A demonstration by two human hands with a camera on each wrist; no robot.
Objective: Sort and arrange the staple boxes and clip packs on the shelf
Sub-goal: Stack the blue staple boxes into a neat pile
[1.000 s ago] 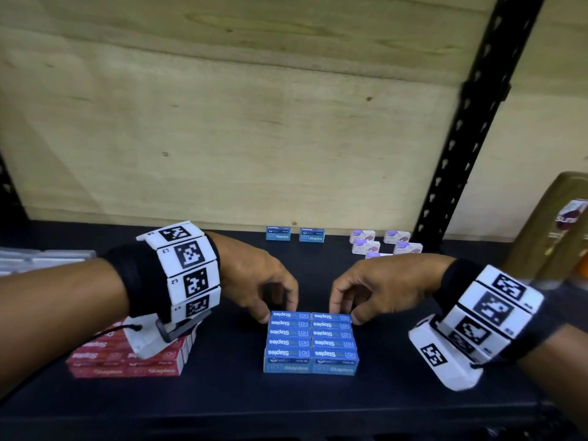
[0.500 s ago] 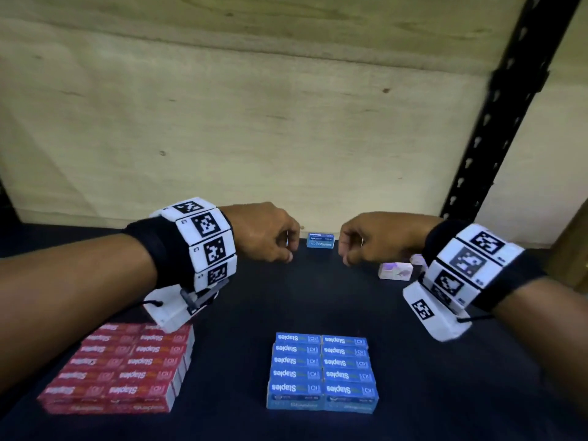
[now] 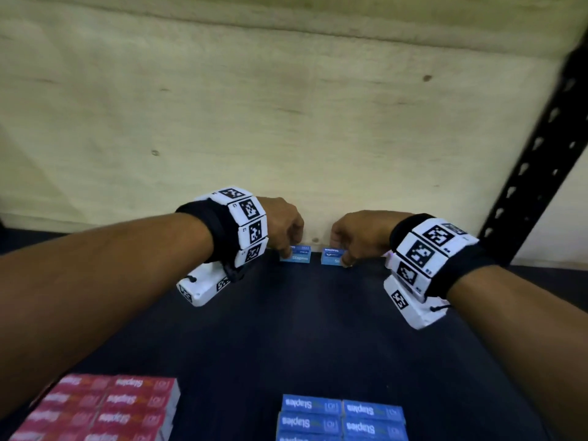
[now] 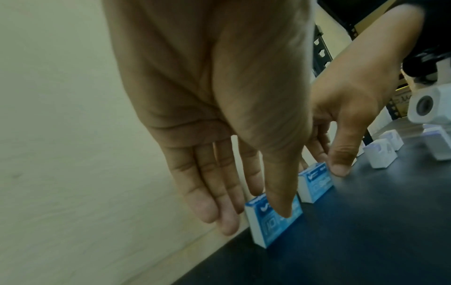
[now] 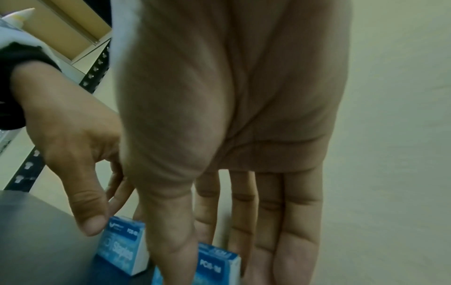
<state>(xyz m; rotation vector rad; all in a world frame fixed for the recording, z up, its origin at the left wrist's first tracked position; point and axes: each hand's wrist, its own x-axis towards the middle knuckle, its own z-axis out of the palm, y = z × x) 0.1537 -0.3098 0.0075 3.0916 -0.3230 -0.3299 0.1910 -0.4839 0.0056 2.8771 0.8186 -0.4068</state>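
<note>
Two small blue staple boxes stand side by side at the back of the dark shelf (image 3: 318, 329), against the wooden back panel. My left hand (image 3: 291, 248) pinches the left blue box (image 3: 300, 256); in the left wrist view its thumb (image 4: 280, 202) lies on the front of that box (image 4: 270, 229) with the fingers behind it. My right hand (image 3: 342, 257) pinches the right blue box (image 3: 329, 257); in the right wrist view the thumb (image 5: 171, 250) is in front of that box (image 5: 214, 268) and the fingers behind.
A block of red staple boxes (image 3: 108, 409) lies at the front left and a block of blue ones (image 3: 340, 418) at the front centre. White and purple clip packs (image 4: 380, 152) sit to the right of my hands. A black perforated upright (image 3: 534, 160) rises at the right.
Both hands left the blue block at the front and reached to the back wall. Half a second ago they hovered curled near the two loose boxes; now each pinches one.
</note>
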